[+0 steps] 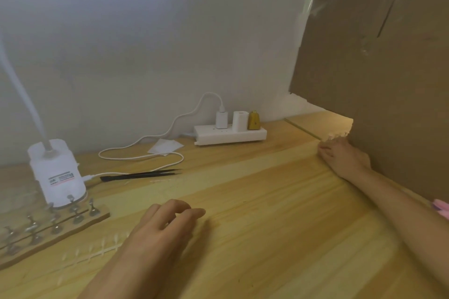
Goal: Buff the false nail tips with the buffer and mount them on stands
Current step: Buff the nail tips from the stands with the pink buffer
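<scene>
Head view, left hand (167,224) grip released, right hand (341,156) flat, lamp label (62,180) blurred.

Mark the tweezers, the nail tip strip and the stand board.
tweezers (141,175): head view, mid-shaft.
nail tip strip (99,253): head view, central spine.
stand board (103,211): head view, bare right end.
</scene>
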The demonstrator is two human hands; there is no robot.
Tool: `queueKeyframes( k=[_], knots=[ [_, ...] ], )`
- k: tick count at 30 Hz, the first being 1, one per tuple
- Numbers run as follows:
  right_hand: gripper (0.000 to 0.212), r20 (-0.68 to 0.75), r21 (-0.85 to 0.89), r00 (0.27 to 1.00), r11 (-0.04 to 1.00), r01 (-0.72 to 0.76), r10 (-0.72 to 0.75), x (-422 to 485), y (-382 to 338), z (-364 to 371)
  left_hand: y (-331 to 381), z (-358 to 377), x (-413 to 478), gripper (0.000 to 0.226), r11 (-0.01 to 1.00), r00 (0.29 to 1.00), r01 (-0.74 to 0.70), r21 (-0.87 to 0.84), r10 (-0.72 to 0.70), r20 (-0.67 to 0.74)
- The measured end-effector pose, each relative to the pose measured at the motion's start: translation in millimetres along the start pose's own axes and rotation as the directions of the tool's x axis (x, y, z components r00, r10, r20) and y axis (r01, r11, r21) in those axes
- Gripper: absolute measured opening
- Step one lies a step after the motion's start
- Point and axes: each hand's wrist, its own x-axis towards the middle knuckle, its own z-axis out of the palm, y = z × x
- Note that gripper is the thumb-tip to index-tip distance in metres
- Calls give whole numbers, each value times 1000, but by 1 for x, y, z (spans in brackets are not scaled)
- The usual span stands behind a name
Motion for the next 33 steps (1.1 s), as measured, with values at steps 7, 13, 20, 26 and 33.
queueKeyframes(
  k=[7,13,20,26,33],
  knots=[
    [31,103,50,977,982,183,-187,-17,-53,-16,0,-1,3,55,994,999,7,113,-12,41],
    [29,89,589,699,603,538,-710,-99,-160,-46,0,-19,8,60,983,991,118,143,-108,-75],
    [51,127,631,385,374,680,-914,-163,-235,-44,-28,-105,-28,55,954,958,224,200,-178,-224],
    [13,75,681,459,382,625,-885,-169,-255,-48,-63,-135,-81,92,768,808,588,255,-537,-243],
    [13,98,358,585,577,734,-805,-157,-247,-43,-88,-138,-79,98,709,746,661,245,-656,-114]
  ],
)
